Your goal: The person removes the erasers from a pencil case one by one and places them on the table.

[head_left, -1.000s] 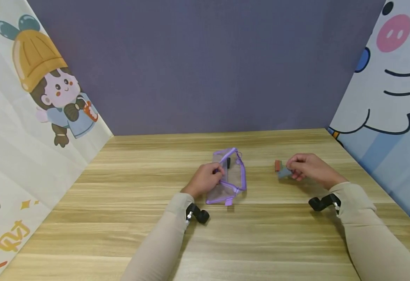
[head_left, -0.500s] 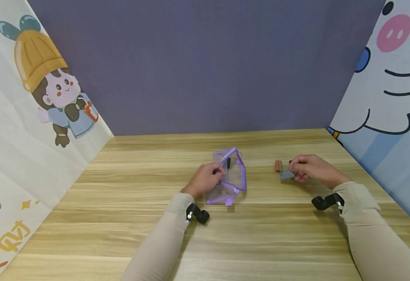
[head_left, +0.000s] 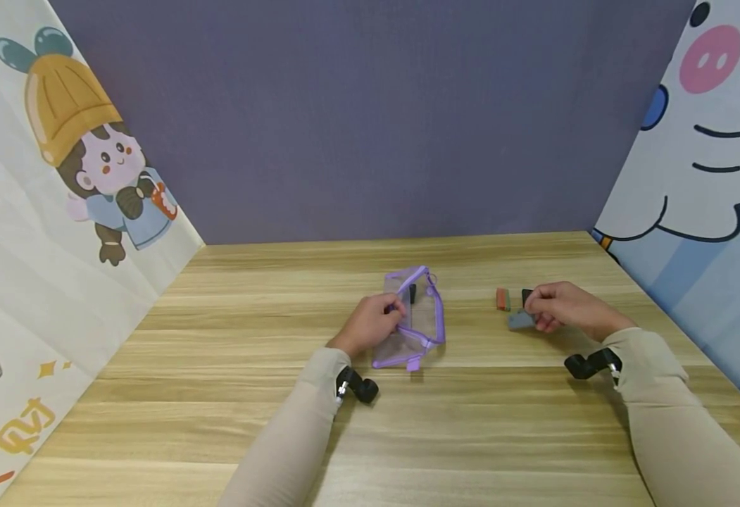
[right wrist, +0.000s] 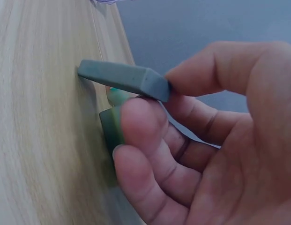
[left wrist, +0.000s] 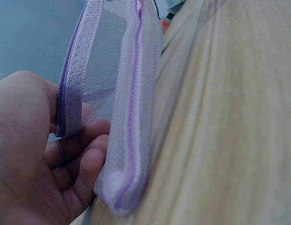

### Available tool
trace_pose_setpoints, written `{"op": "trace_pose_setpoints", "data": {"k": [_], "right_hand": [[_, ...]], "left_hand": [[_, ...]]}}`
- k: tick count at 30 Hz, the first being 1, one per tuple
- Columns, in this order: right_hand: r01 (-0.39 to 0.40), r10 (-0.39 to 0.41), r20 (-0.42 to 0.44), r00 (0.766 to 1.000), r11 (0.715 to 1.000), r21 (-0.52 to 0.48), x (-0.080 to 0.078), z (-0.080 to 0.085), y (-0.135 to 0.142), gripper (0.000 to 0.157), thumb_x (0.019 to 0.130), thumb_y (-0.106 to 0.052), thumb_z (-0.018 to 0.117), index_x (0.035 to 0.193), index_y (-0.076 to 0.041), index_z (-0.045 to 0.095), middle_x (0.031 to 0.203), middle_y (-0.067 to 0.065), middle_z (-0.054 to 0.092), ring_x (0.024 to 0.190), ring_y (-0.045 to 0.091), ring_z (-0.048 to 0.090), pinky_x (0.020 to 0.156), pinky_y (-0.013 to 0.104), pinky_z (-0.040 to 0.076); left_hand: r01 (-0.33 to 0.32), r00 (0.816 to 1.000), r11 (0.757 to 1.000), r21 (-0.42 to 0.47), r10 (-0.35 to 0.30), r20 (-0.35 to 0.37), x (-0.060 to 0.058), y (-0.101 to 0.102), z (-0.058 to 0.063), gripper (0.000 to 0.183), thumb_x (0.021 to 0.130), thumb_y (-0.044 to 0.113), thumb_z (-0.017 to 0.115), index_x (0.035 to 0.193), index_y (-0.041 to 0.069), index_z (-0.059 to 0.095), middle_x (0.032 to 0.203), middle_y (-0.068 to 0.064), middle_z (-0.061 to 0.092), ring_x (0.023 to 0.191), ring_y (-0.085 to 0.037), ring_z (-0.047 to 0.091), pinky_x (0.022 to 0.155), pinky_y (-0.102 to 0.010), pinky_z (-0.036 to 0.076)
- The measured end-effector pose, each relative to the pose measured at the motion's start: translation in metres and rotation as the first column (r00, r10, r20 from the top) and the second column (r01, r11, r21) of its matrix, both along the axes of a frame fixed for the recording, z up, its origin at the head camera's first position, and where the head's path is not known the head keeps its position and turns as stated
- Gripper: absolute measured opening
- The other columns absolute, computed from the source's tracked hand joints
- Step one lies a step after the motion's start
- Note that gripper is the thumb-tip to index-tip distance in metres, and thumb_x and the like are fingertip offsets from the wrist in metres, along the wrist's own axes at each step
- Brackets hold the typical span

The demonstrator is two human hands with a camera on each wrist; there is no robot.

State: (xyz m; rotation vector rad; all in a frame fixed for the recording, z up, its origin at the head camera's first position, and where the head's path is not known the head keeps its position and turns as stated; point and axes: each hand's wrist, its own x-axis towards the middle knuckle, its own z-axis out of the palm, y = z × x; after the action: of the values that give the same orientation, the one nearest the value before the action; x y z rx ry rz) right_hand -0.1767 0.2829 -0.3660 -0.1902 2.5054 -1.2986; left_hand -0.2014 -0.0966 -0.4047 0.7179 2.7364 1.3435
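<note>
A purple-trimmed mesh zip pouch (head_left: 435,320) lies unzipped on the table, with a small dark item (head_left: 412,293) showing inside it. My left hand (head_left: 372,322) grips its near-left opening edge; in the left wrist view the zipper edge (left wrist: 70,93) runs between thumb and curled fingers. At the right, my right hand (head_left: 560,308) pinches a slate-grey eraser (right wrist: 112,75) with slanted ends by one end. Its other end points left, low over the table. Beyond the fingertips, a dark green block (right wrist: 110,129) with a paler side is partly hidden.
On the wooden table (head_left: 446,422), a red and green block (head_left: 503,299) lies left of the right hand. A black piece (head_left: 525,296) peeks out behind the fingers. A dark panel (head_left: 370,127) stands along the back, with printed sheets at both sides.
My right hand has shifted slightly right with the grey eraser, away from the red and green block. The black piece has come into view. My left hand and the pouch stay put.
</note>
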Motion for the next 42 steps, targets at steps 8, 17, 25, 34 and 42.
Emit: {"op": "trace_pose_setpoints", "data": {"k": [8, 17, 25, 34, 42], "right_hand": [[0.003, -0.003, -0.011, 1.000, 0.999, 0.034, 0.000, -0.001, 0.003, 0.028, 0.103, -0.018, 0.050, 0.112, 0.007, 0.060, 0.092, 0.011, 0.065, 0.082, 0.023, 0.063, 0.071, 0.037, 0.056], [0.059, -0.057, -0.035, 0.998, 0.997, 0.048, -0.002, -0.002, 0.004, 0.026, 0.102, -0.021, 0.052, 0.100, 0.003, 0.061, 0.083, 0.007, 0.061, 0.076, 0.019, 0.060, 0.066, 0.034, 0.055], [0.114, -0.112, -0.063, 0.992, 0.993, 0.030, -0.003, -0.002, 0.004, 0.029, 0.103, -0.024, 0.051, 0.098, 0.003, 0.059, 0.083, 0.006, 0.059, 0.072, 0.017, 0.058, 0.064, 0.033, 0.053], [0.163, -0.166, -0.121, 0.979, 0.986, -0.041, -0.002, -0.002, -0.002, 0.031, 0.102, -0.023, 0.053, 0.102, 0.007, 0.059, 0.087, 0.010, 0.060, 0.070, 0.016, 0.060, 0.064, 0.031, 0.054], [0.155, -0.156, -0.133, 0.979, 0.988, -0.018, -0.003, -0.004, -0.010, 0.033, 0.102, -0.023, 0.052, 0.108, 0.008, 0.059, 0.087, 0.009, 0.061, 0.071, 0.016, 0.061, 0.062, 0.030, 0.053]], "left_hand": [[-0.001, 1.000, 1.000, 0.006, 0.001, 0.006, 0.001, 0.000, -0.001, 0.013, 0.094, 0.007, 0.059, 0.092, 0.011, 0.071, 0.080, 0.001, 0.064, 0.063, -0.012, 0.057, 0.059, -0.029, 0.051], [0.003, 1.000, 1.000, 0.016, -0.003, 0.015, -0.001, 0.000, -0.003, 0.012, 0.093, 0.008, 0.059, 0.092, 0.013, 0.071, 0.080, 0.002, 0.065, 0.063, -0.012, 0.057, 0.058, -0.029, 0.051], [0.002, 1.000, 1.000, 0.011, -0.002, 0.017, -0.002, 0.000, -0.003, 0.012, 0.093, 0.008, 0.059, 0.091, 0.013, 0.070, 0.080, 0.002, 0.065, 0.064, -0.012, 0.057, 0.059, -0.029, 0.051], [0.007, 1.000, 1.000, 0.014, -0.008, 0.016, -0.001, 0.000, -0.002, 0.012, 0.093, 0.008, 0.059, 0.092, 0.013, 0.070, 0.079, 0.001, 0.064, 0.063, -0.012, 0.057, 0.057, -0.028, 0.050], [0.007, 1.000, 1.000, 0.009, -0.007, 0.030, -0.001, 0.000, -0.001, 0.011, 0.093, 0.009, 0.060, 0.092, 0.013, 0.070, 0.080, 0.002, 0.065, 0.062, -0.011, 0.056, 0.057, -0.029, 0.050]]}}
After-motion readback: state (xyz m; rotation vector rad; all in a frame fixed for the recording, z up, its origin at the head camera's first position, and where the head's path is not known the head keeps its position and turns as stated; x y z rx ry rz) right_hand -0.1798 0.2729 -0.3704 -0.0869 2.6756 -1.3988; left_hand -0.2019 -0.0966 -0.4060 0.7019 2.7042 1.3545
